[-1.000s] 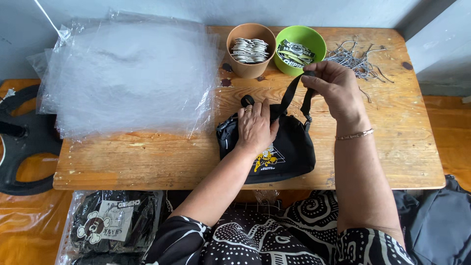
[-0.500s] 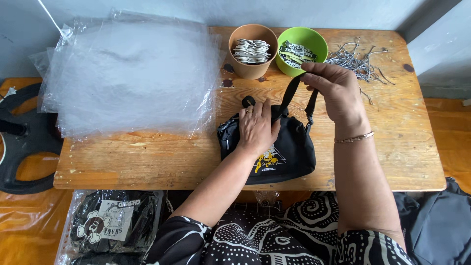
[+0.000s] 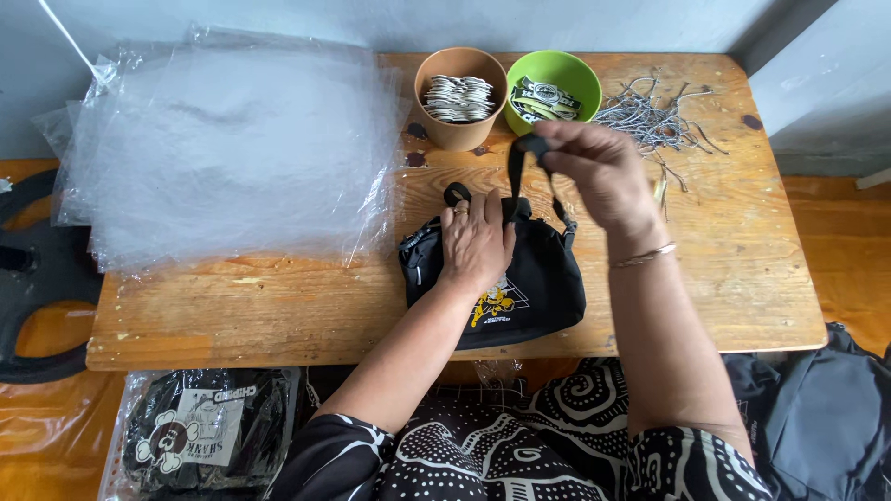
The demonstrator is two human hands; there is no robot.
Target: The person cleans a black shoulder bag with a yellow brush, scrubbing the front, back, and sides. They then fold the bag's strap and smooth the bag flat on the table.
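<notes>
Black pouch (image 3: pixel 506 278) lies on the wooden table (image 3: pixel 278 306), toward its near edge, pinned flat under the left hand (image 3: pixel 475 239), fingers spread and holding nothing. Right of the clear plastic sheets (image 3: pixel 223 148), it hasn't shifted. Its strap (image 3: pixel 513 176) now rises straighter, since the right hand (image 3: pixel 599 172), fingers pinching the strap's loop, has lifted a touch

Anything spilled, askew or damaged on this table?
Mostly tidy. The grey strings lie in a loose tangle beside the green bowl, and dark stains mark the wood near the brown cup.
</notes>
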